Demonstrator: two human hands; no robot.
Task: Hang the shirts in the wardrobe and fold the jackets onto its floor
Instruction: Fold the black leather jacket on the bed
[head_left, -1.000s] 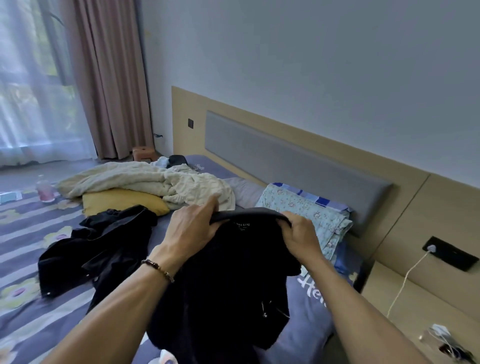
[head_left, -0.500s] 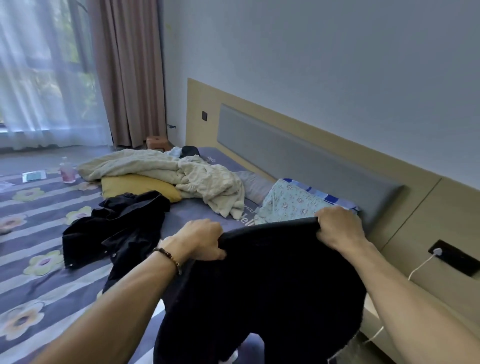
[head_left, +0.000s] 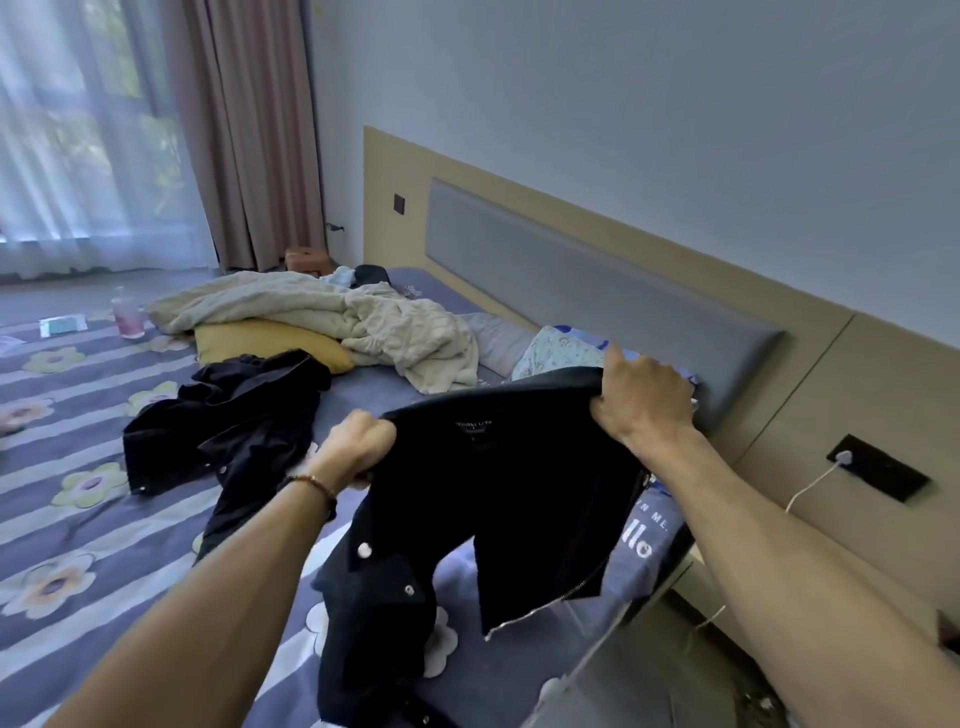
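A black jacket (head_left: 498, 483) with a silver zip and snap buttons hangs spread out above the bed, its collar label facing me. My left hand (head_left: 358, 447) grips its left shoulder, and my right hand (head_left: 641, 400) grips its right shoulder, held higher. Its lower half drapes down onto the bed. A second black garment (head_left: 228, 415) lies crumpled on the bed to the left. No wardrobe is in view.
The bed (head_left: 78, 519) has a purple striped flower cover, with a cream blanket (head_left: 337, 312), a yellow pillow (head_left: 260, 343) and a patterned pillow (head_left: 556, 348) near the headboard (head_left: 597, 280). A pink cup (head_left: 127, 317) stands at the far left. A wall socket with a white cable (head_left: 810, 483) is at right.
My hands have moved apart along the collar and shoulders, spreading the jacket open. The label and zip now face me. My view has shifted right and down.
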